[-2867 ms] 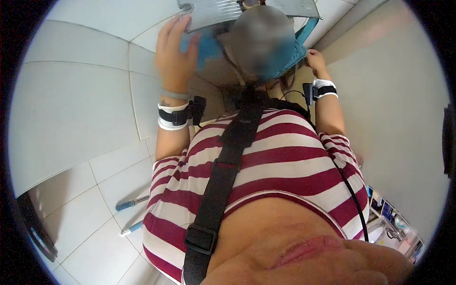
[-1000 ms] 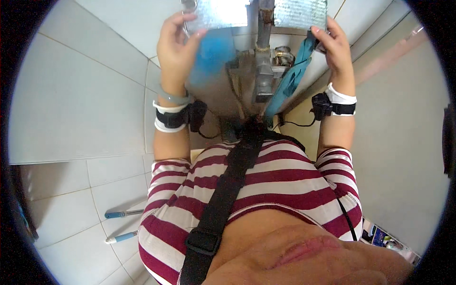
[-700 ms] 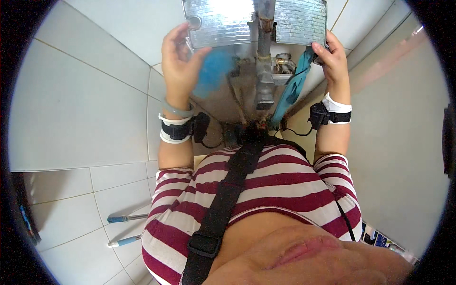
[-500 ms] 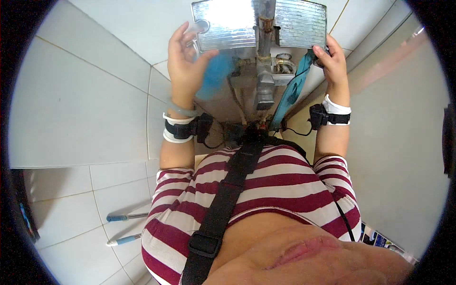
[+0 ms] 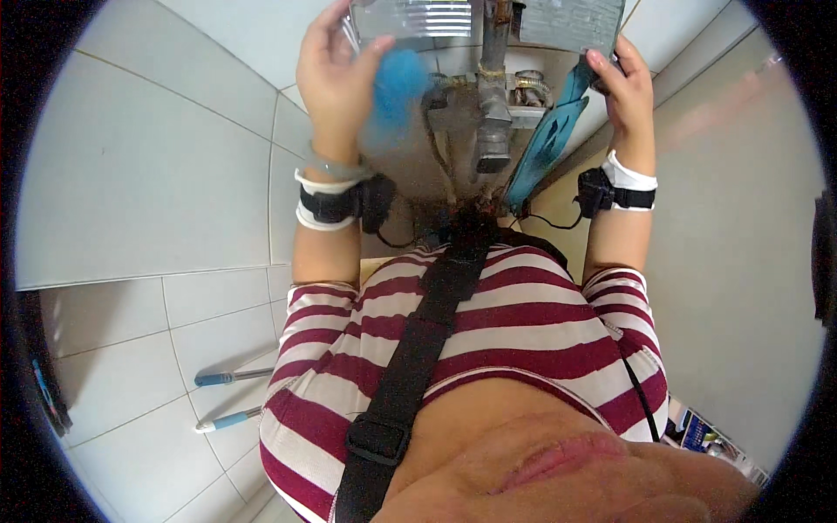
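Observation:
At the top edge of the head view is a shiny, ribbed metal panel (image 5: 571, 24), partly cut off by the frame. A grey upright pipe (image 5: 493, 109) crosses in front of its middle, so I cannot tell whether it is one piece or two. My left hand (image 5: 338, 74) is closed on the panel's left end, thumb along its lower edge. At the right end, my right hand (image 5: 629, 83) pinches the lower corner between thumb and fingers. Beside my left thumb is a blurred blue patch (image 5: 397, 96) that I cannot make out.
Below the panel, hose fittings (image 5: 530, 89) and a teal strip (image 5: 549, 144) flank the pipe. White tiled wall (image 5: 174, 148) rises on the left, and a pale flat panel (image 5: 732, 235) on the right. Two blue-and-white handles (image 5: 228, 421) show at lower left.
Both hands and the ribbed panel have moved up in the picture, so more of the panel is cut off. The bright glare on its left half has shrunk to thin streaks.

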Tool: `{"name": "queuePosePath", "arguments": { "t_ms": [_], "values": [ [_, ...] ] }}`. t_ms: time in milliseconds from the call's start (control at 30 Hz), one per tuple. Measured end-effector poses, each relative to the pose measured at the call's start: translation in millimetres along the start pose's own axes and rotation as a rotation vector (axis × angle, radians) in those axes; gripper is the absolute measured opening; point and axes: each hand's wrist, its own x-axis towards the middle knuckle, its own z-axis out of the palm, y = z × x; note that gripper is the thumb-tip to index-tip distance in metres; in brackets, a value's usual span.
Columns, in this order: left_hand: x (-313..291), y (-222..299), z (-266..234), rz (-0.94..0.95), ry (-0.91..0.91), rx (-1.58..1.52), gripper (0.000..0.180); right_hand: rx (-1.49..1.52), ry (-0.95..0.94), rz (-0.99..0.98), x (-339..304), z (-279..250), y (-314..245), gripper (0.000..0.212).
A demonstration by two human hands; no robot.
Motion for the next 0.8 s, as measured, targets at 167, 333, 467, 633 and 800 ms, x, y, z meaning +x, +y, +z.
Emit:
{"name": "queuePosePath", "arguments": {
  "t_ms": [167,333,467,633,800],
  "values": [
    [33,0,23,0.04,0.006,-0.01,0.051,0.117,-0.003,-0.13,26,-15,14,0.033],
    [48,2,33,0.329,-0.137,0.468,0.054,0.203,0.138,-0.148,13,-26,27,0.031],
    [46,6,44,0.294,-0.265,0.562,0.058,0.392,0.171,-0.156,-9,-40,34,0.027],
    [42,-4,54,0.215,-0.394,0.55,0.066,0.491,0.379,-0.192,-49,-40,-8,0.025],
    [37,-19,41,0.419,-0.191,0.738,0.03,0.488,0.477,-0.216,-73,-63,-19,0.031]
  ]
}}
